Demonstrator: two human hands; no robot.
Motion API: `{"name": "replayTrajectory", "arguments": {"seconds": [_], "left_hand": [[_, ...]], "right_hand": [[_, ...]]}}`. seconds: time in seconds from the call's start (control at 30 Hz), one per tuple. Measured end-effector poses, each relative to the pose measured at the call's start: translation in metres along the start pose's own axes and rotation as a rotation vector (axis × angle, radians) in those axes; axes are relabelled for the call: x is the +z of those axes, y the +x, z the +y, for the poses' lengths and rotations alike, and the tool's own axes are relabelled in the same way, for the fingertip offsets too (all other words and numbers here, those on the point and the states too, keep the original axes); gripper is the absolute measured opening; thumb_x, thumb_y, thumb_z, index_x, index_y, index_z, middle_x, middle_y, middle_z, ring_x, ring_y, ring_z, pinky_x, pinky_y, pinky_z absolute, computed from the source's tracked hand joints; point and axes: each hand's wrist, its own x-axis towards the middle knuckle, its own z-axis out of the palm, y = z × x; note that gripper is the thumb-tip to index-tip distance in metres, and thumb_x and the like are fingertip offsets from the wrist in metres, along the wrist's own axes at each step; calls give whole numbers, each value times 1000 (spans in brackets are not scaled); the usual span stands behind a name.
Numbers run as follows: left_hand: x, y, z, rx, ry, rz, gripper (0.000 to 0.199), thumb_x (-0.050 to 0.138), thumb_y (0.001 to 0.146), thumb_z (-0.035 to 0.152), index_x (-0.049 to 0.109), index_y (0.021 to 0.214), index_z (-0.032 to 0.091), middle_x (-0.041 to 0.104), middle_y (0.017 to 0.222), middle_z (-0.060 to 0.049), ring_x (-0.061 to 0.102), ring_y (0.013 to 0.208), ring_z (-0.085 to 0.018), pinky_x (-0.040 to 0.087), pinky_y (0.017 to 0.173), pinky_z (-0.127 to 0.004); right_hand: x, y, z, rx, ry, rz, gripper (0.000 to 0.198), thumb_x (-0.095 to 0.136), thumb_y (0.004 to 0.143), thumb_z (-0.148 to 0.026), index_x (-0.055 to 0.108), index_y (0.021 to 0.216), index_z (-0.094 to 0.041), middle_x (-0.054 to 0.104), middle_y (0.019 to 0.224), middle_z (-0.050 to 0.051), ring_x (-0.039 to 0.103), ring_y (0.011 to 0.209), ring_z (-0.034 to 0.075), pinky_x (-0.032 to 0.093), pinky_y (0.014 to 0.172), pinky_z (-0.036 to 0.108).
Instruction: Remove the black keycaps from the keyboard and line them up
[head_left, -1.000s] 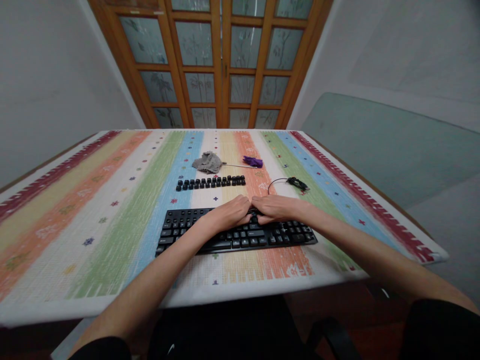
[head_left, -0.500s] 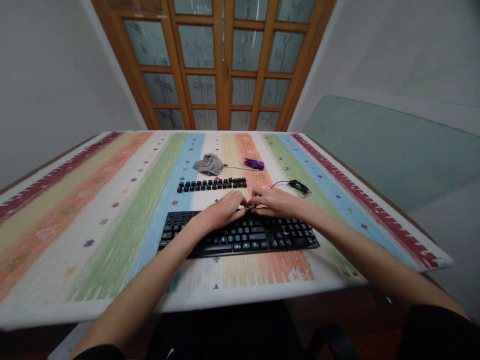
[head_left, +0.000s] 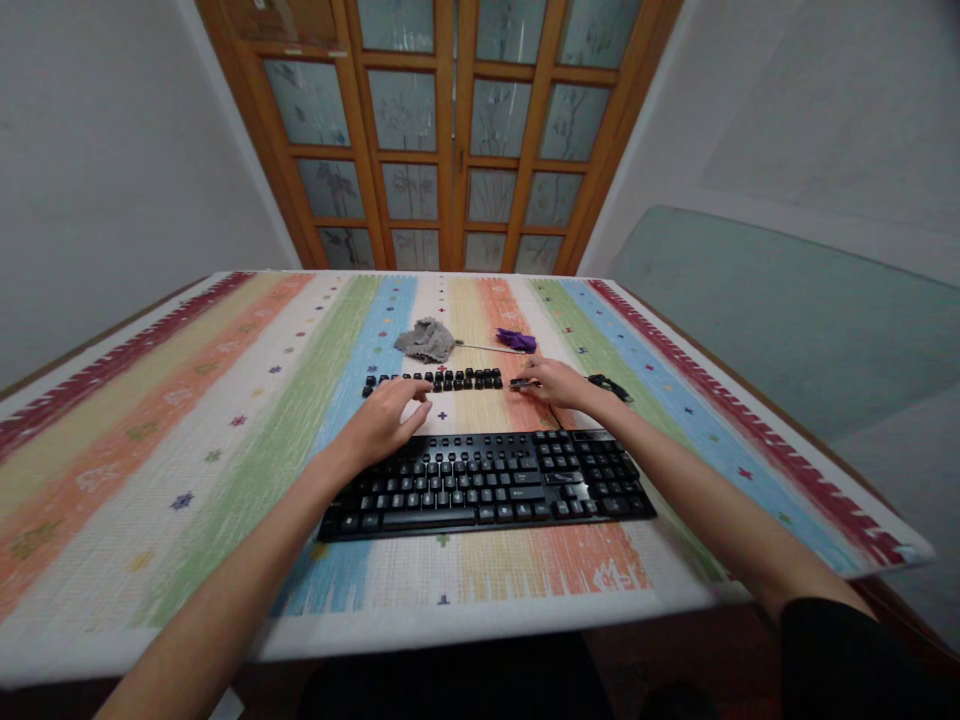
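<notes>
A black keyboard lies near the front of the table, and its upper left corner is hidden by my left hand. Beyond it stand two rows of loose black keycaps. My left hand is over the gap between them, thumb and forefinger apart, its fingertips close to the keycaps and covering part of the lower row. To the right of the rows, my right hand is closed on a small dark piece low over the cloth; its exact kind is too small to tell.
A crumpled grey cloth lies behind the keycaps. To its right are a thin rod and a purple bundle. The coiled black cable sits beyond my right wrist. A striped tablecloth covers the table.
My hands were together over the keyboard at a small dark piece. They have parted: the left moved left and forward, the right went forward and right with the piece. The view has shifted slightly.
</notes>
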Motion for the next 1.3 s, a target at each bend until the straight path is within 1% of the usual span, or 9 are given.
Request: {"name": "replayTrajectory", "arguments": {"seconds": [0.13, 0.37, 0.63, 0.77, 0.87, 0.97, 1.1, 1.17, 1.3], "left_hand": [[-11, -17, -17, -59, 29, -4, 25, 43, 95, 32, 56, 111, 17, 67, 96, -8, 62, 94, -24, 48, 91, -42], [-19, -36, -41, -156, 46, 4, 35, 44, 93, 34, 51, 123, 17, 67, 94, -6, 63, 92, -24, 47, 93, -42], [-25, -41, -51, -152, 66, 14, 37, 42, 94, 35, 49, 125, 16, 67, 95, -6, 63, 94, -24, 46, 95, -42], [-30, -42, -51, -128, 88, 6, 37, 42, 94, 36, 50, 124, 16, 68, 96, -7, 63, 97, -25, 45, 96, -44], [-36, -42, -52, -112, 99, -10, 36, 41, 94, 37, 53, 121, 16, 68, 95, -8, 63, 97, -25, 45, 96, -44], [-42, -45, -56, -121, 94, -27, 33, 42, 94, 38, 56, 115, 18, 69, 95, -7, 64, 95, -25, 46, 94, -44], [-44, -51, -62, -145, 41, -69, 31, 43, 93, 41, 61, 106, 19, 70, 94, -7, 65, 90, -24, 50, 90, -41], [-43, -56, -64, -154, -1, -95, 32, 44, 94, 42, 62, 105, 19, 70, 94, -7, 66, 89, -23, 52, 88, -40], [-45, -68, -63, -164, -92, -138, 30, 47, 94, 42, 63, 102, 18, 70, 97, -8, 66, 90, -21, 53, 85, -38]], "right_hand": [[3, 6, 1, 15, -8, -12, 25, 56, 92, -26, 72, 108, -15, 62, 104, 12, 59, 89, 20, 43, 76, 28], [0, 10, -4, 17, -8, -42, 26, 55, 93, -27, 72, 108, -13, 60, 102, 12, 59, 86, 19, 44, 77, 28], [1, 9, -5, 24, -1, -30, 28, 58, 89, -23, 70, 112, -13, 59, 104, 12, 59, 89, 20, 45, 80, 28], [-2, 7, -4, 37, 17, 28, 29, 61, 87, -27, 71, 111, -13, 58, 106, 12, 59, 92, 22, 46, 82, 30], [-10, 5, -9, 47, 38, 90, 31, 54, 91, -26, 69, 114, -12, 58, 104, 13, 58, 97, 24, 46, 85, 32], [-21, 2, -25, -17, 144, 185, 34, 41, 98, -24, 69, 114, -13, 58, 98, 12, 57, 93, 24, 45, 85, 36], [-34, -2, -67, -168, 284, 253, 38, 38, 101, -34, 71, 97, -15, 58, 97, 11, 54, 93, 23, 44, 87, 38], [-40, -4, -93, -203, 338, 254, 40, 39, 102, -37, 71, 91, -16, 58, 95, 10, 54, 93, 22, 44, 88, 38], [-43, -1, -142, -234, 574, 129, 35, 42, 102, -36, 68, 94, -14, 65, 88, 7, 59, 83, 18, 46, 80, 32]]}}
